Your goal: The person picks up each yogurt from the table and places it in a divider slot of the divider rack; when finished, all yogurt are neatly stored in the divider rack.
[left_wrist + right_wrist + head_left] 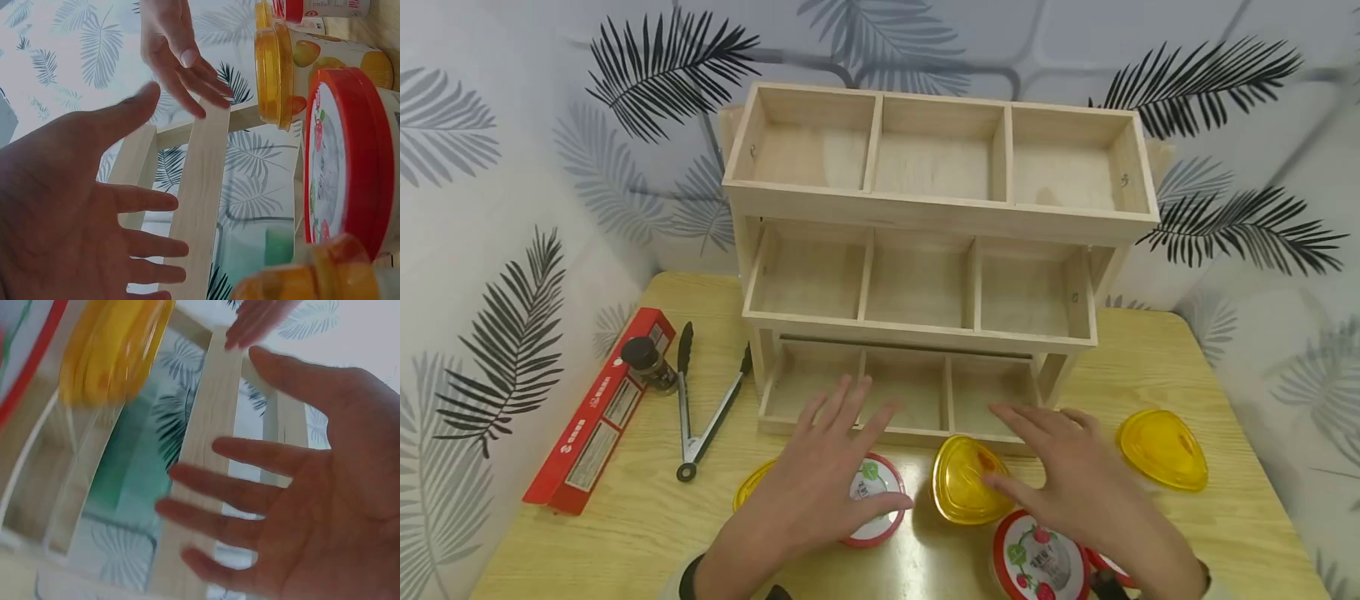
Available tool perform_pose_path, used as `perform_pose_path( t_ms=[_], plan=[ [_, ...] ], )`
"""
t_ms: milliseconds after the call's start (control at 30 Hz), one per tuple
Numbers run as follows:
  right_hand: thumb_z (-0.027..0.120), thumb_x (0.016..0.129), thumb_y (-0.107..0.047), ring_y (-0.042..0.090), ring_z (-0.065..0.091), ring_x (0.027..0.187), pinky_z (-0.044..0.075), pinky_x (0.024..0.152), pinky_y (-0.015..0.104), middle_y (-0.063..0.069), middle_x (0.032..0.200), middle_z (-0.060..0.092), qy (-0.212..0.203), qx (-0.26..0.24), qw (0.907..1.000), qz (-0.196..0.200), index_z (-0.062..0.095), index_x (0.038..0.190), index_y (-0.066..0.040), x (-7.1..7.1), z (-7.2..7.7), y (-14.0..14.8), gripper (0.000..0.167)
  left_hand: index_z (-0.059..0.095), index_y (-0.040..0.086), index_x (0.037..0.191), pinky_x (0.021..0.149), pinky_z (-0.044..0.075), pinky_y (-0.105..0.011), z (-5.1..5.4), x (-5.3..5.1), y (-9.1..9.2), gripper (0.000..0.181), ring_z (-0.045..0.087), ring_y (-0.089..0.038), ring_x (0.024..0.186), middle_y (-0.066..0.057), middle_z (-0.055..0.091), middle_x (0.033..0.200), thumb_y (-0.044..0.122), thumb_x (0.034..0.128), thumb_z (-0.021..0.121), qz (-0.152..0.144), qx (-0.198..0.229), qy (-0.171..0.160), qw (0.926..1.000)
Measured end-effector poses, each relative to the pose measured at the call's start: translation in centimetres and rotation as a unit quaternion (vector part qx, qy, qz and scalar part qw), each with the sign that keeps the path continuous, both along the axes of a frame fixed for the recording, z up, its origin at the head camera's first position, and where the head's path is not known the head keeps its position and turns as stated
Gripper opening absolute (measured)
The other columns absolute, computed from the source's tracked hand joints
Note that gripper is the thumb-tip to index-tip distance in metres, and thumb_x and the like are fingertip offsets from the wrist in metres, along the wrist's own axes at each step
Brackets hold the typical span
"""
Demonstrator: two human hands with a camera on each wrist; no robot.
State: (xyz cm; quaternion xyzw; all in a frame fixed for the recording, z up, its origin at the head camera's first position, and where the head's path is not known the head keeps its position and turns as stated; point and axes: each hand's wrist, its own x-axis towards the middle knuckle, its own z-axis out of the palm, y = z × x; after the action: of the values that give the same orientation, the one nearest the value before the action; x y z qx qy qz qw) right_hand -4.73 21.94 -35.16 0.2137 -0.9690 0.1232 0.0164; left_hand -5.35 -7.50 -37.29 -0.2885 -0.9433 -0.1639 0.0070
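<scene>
Both hands hover over the front of the table with nothing held. My left hand [820,483] has its fingers spread, above a round tub with a red rim [883,529] and partly covering a yellow-lidded container [751,483]. Fingers extended, my right hand [1067,467] is over another red-rimmed tub [1041,562], its thumb overlapping a yellow-lidded jar [966,487] in the head view. Both palms look bare in the wrist views. Behind the hands stands a three-tier wooden rack [940,208] with three compartments per tier, none holding anything.
To the right sits another yellow-lidded container [1163,450]; a further red-rimmed tub [1112,571] is mostly hidden under the right forearm. On the left lie metal tongs [711,429], a long red box [598,417] and a black-capped spice jar [651,367]. Patterned walls enclose the table.
</scene>
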Motion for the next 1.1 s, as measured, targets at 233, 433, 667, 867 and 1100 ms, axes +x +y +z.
perform_pose_path(
  t_ms=[233, 433, 667, 867, 1100],
  plan=[
    [0.081, 0.084, -0.028, 0.01, 0.061, 0.067, 0.052, 0.059, 0.033, -0.011, 0.079, 0.068, -0.025, 0.032, 0.9992, 0.0, 0.072, 0.085, -0.021, -2.7, 3.1, 5.2, 0.011, 0.054, 0.016, 0.145, 0.113, 0.036, -0.049, -0.4, 0.3, -1.2, 0.067, 0.047, -0.031, 0.136, -0.011, 0.049, 0.15, 0.054, 0.0916, 0.065, -0.013, 0.031, 0.054, 0.998],
    [0.078, 0.088, -0.026, 0.012, 0.061, 0.069, 0.051, 0.062, 0.032, -0.007, 0.078, 0.068, -0.03, 0.0, 0.9991, -0.029, 0.073, 0.089, -0.015, -7.3, 5.3, 9.4, 0.012, 0.07, 0.015, 0.123, 0.091, 0.055, -0.039, -0.7, 0.7, -3.6, 0.042, 0.068, -0.017, 0.103, 0.006, 0.072, 0.112, 0.036, 0.0872, 0.076, 0.036, 0.07, 0.124, 0.9892],
    [0.075, 0.091, -0.025, 0.026, 0.066, 0.078, 0.053, 0.058, 0.024, 0.013, 0.097, 0.071, -0.027, -0.077, 0.9961, -0.034, 0.07, 0.106, -0.002, -12.0, 4.6, 11.7, 0.028, 0.075, 0.018, 0.098, 0.053, 0.045, -0.018, -1.2, 1.4, -7.4, 0.015, 0.051, 0.0, 0.061, 0.018, 0.06, 0.07, 0.021, 0.0839, 0.078, 0.094, 0.119, 0.156, 0.9761],
    [0.071, 0.095, -0.025, 0.046, 0.064, 0.099, 0.058, 0.064, 0.029, 0.027, 0.127, 0.058, -0.049, -0.118, 0.9892, -0.071, 0.047, 0.14, 0.004, -13.3, 3.7, 12.5, 0.059, 0.073, 0.016, 0.091, 0.051, 0.041, -0.016, -2.9, 2.3, -10.9, 0.014, 0.044, 0.0, 0.061, 0.017, 0.056, 0.072, 0.015, 0.0792, 0.08, 0.122, 0.152, 0.175, 0.9651],
    [0.063, 0.1, -0.026, 0.053, 0.058, 0.113, 0.051, 0.085, 0.067, 0.029, 0.14, 0.051, -0.051, -0.143, 0.9862, -0.066, 0.039, 0.15, 0.001, -14.0, 2.8, 12.8, 0.062, 0.065, 0.014, 0.123, 0.081, 0.058, -0.04, -5.3, 4.1, -13.2, 0.049, 0.062, -0.015, 0.094, 0.005, 0.067, 0.107, 0.026, 0.0798, 0.085, 0.181, 0.16, 0.061, 0.9684]
  ],
)
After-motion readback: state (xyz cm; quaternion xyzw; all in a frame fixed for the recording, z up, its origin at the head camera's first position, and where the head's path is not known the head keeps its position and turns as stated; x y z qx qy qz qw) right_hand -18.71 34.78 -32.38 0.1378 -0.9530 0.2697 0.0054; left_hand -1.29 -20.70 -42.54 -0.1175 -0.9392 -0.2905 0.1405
